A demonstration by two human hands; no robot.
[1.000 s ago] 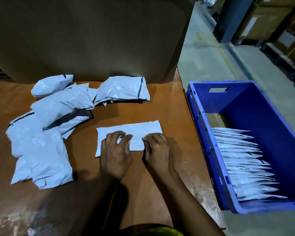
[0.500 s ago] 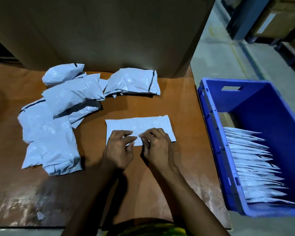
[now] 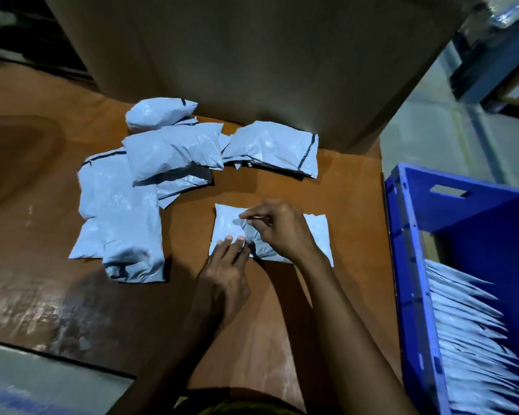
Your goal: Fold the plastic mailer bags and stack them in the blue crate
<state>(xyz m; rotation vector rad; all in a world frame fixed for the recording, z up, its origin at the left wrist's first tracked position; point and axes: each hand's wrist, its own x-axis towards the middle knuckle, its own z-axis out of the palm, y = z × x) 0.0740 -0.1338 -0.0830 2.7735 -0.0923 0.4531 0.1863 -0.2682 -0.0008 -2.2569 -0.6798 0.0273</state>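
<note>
On the brown wooden table (image 3: 282, 310), toward its right edge: pale grey plastic mailer bag (image 3: 316, 235), lying flat. Left hand (image 3: 224, 271) has straight fingers pressing the bag's near edge. Right hand (image 3: 282, 232) has curled fingers pinching a fold. Blue plastic crate (image 3: 408, 265) sits beyond the right edge, with folded white bags (image 3: 468, 324) stacked inside.

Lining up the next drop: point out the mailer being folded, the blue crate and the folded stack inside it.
mailer being folded (image 3: 226, 224): head view, its bare left end.
blue crate (image 3: 489, 232): head view, inner far wall.
folded stack (image 3: 468, 339): head view, middle of the row.
</note>
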